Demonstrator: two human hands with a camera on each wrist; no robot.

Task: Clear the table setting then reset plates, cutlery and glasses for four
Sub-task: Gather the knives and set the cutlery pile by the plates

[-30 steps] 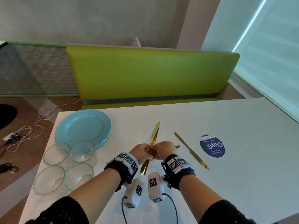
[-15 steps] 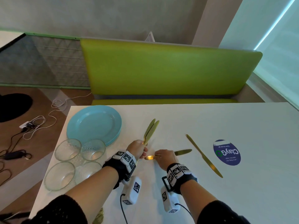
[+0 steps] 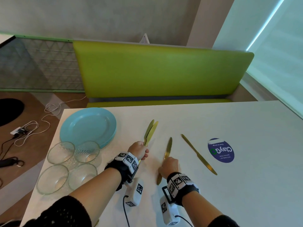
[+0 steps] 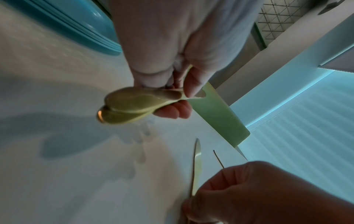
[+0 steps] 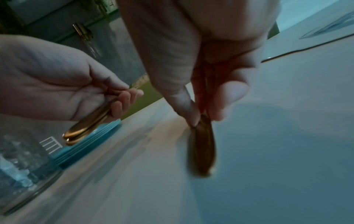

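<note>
My left hand (image 3: 139, 150) grips two gold knives (image 3: 150, 131) by their handles, blades pointing away over the white table (image 3: 246, 185); the handle ends show in the left wrist view (image 4: 130, 106). My right hand (image 3: 168, 167) pinches a third gold knife (image 3: 168, 149) at its middle, its handle end low over the table (image 5: 203, 151). A fourth gold knife (image 3: 198, 154) lies flat on the table to the right. A stack of light blue plates (image 3: 88, 126) sits at the table's far left corner. Several clear glass bowls (image 3: 70, 166) stand in front of the plates.
A round blue sticker (image 3: 221, 150) is stuck on the table right of the loose knife. A green bench (image 3: 160, 71) runs along the table's far side. Cables (image 3: 24, 131) lie on the floor to the left. A window blind (image 3: 278, 46) fills the right.
The hands have parted: the left keeps two knives, the right has picked up a third and turned it from crosswise to pointing away. The head view has shifted left.
</note>
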